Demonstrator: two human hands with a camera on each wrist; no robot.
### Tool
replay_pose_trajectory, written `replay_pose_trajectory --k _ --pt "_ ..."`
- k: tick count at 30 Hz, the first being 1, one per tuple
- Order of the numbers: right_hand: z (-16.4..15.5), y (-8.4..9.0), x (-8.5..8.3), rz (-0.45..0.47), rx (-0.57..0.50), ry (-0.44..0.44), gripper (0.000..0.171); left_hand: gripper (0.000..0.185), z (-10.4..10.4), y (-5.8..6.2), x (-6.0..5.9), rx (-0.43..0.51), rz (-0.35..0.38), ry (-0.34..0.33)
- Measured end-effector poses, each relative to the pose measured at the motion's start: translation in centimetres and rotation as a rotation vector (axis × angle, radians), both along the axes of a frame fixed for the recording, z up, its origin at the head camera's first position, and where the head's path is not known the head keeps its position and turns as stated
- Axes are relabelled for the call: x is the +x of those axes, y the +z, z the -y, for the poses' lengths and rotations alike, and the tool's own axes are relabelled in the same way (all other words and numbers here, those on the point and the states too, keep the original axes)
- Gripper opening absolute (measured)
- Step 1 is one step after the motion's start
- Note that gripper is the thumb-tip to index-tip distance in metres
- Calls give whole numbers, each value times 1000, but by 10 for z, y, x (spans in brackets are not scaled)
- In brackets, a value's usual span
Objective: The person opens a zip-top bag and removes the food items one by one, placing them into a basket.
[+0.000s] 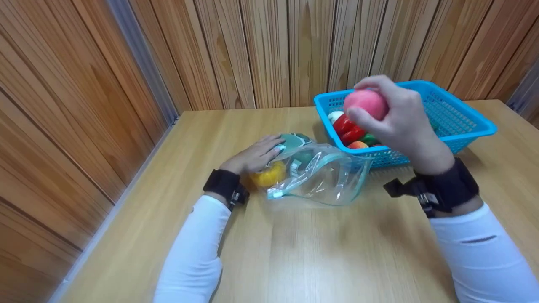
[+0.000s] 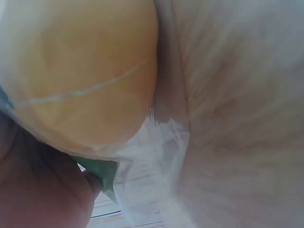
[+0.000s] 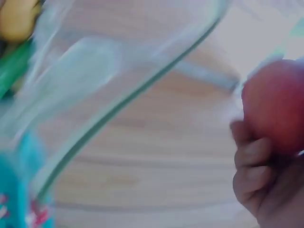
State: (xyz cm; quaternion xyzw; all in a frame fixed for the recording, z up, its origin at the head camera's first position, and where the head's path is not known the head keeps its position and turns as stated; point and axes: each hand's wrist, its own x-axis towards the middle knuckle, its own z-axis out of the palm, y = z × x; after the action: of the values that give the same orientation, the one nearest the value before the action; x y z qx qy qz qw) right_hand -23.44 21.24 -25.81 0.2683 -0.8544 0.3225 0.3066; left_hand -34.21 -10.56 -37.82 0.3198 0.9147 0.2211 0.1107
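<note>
My right hand (image 1: pixel 404 115) holds a pink-red peach (image 1: pixel 365 104) between curled fingers and thumb, raised at the near left side of the blue basket. In the right wrist view the fingers wrap the peach (image 3: pixel 278 107). My left hand (image 1: pixel 257 155) lies over the closed end of a clear zip bag (image 1: pixel 332 181), fingers stretched out across its green printed part. A yellow rounded piece (image 1: pixel 269 174) shows inside the bag beside that hand, and it fills much of the left wrist view. The bag's wide mouth, edged with a teal zip strip, faces right.
The blue plastic basket (image 1: pixel 465 132) stands at the back right. In it lie a red pepper (image 1: pixel 347 128), a whitish round piece (image 1: pixel 334 116), an orange-red fruit (image 1: pixel 358 145) and something green. A wood-plank wall (image 1: pixel 269 50) rises behind the table (image 1: pixel 269 252).
</note>
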Motion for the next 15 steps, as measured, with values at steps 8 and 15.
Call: replay_pose_trajectory --k 8,15 --pt "-41 -47 -56 542 139 -275 65 57 1 -4 2 -52 14 -2" --pt "-29 -27 -42 269 63 -271 42 58 1 2 1 -29 15 7"
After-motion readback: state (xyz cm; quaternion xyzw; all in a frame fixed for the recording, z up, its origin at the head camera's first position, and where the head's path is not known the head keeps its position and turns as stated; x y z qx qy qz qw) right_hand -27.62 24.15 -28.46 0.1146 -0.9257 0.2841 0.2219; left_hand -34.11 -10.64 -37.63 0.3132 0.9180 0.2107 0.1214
